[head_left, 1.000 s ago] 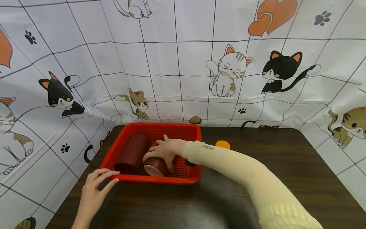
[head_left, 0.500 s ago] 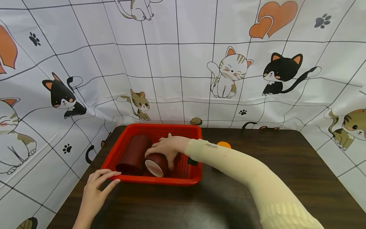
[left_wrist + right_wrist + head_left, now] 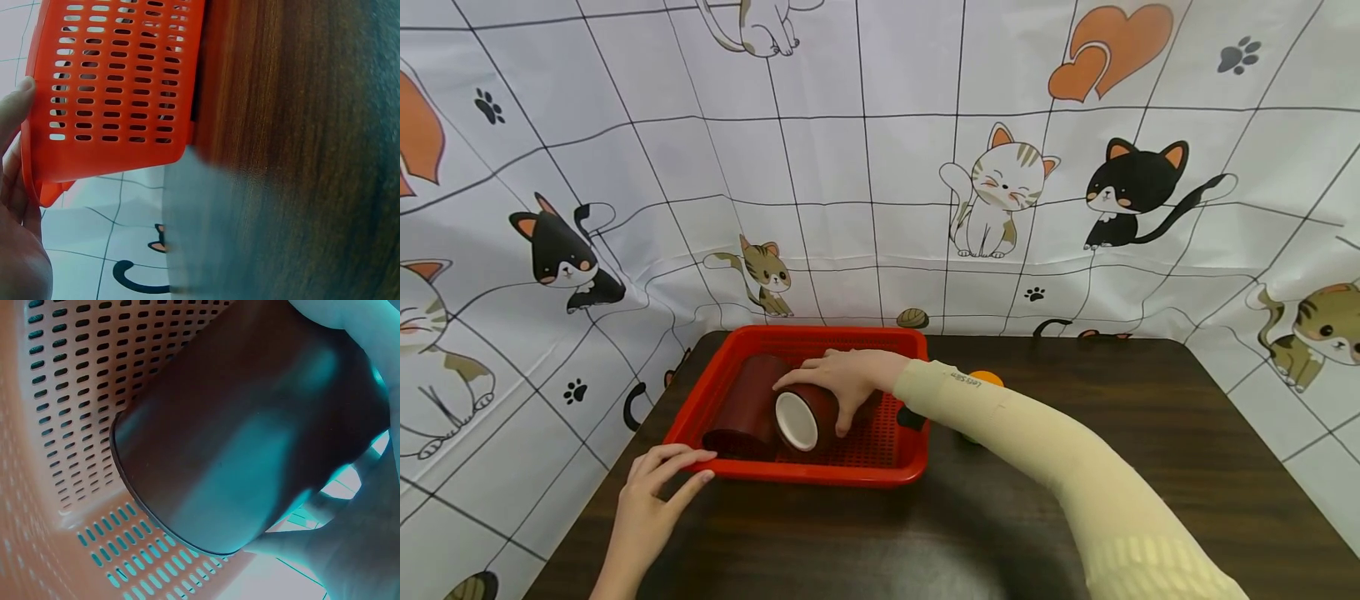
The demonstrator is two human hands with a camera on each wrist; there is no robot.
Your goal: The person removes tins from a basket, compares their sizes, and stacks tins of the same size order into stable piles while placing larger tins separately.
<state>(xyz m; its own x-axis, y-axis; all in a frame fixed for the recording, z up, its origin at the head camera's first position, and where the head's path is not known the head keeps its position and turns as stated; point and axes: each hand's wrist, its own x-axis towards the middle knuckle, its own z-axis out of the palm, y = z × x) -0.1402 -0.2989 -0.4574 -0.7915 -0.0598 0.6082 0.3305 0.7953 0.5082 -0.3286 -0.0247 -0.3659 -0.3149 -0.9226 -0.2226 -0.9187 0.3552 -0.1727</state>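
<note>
In the head view my right hand (image 3: 842,379) grips a short dark red cylinder (image 3: 826,414) inside the red basket (image 3: 805,473). Its white round end faces the near left. Close up in the right wrist view, the cylinder (image 3: 250,437) has smooth sides and a thin rim at one end, with fingers and thumb around it. A longer dark red cylinder (image 3: 748,404) lies in the left part of the basket. My left hand (image 3: 651,496) pinches the basket's rim at the near left corner; the left wrist view shows the thumb on the slotted basket (image 3: 115,81).
The basket stands on a dark wooden table (image 3: 1075,467) near its back left. An orange round thing (image 3: 987,377) is partly hidden behind the right sleeve (image 3: 1037,433). A cat-print sheet (image 3: 910,167) hangs behind and along both sides.
The short cylinder has tilted up, so its white end now shows more fully. My right hand has turned and risen slightly with it. The left hand stays on the rim.
</note>
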